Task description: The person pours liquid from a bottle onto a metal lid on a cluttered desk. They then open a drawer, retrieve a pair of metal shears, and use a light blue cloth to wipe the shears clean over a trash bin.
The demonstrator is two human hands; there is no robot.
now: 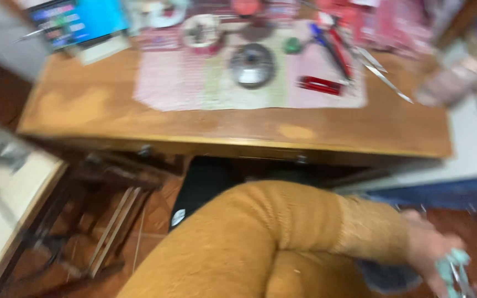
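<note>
Scanning big to small, I see the wooden desk (pixel 111 110) up top, cluttered, and one hand (pixel 429 248) in a mustard sleeve (pixel 282 232) low at right, below the desk edge, grasping a pale teal bundle (pixel 452 267). Which hand it is I can't tell; motion blur hints at a fast swing, so I judge the bundle could slip from the fingers.

A wooden desk (pixel 139 113) stands on a reddish tiled floor (pixel 155 215), blurred.

The near sleeve (pixel 282 243) is mustard yellow knit; the tabletop (pixel 111 105) is warm orange-brown wood; the far mat (pixel 194 83) shows pale pink and green checks; on its right lies a bright red stapler (pixel 319 85); far left, a blue screen (pixel 78 19)
</note>
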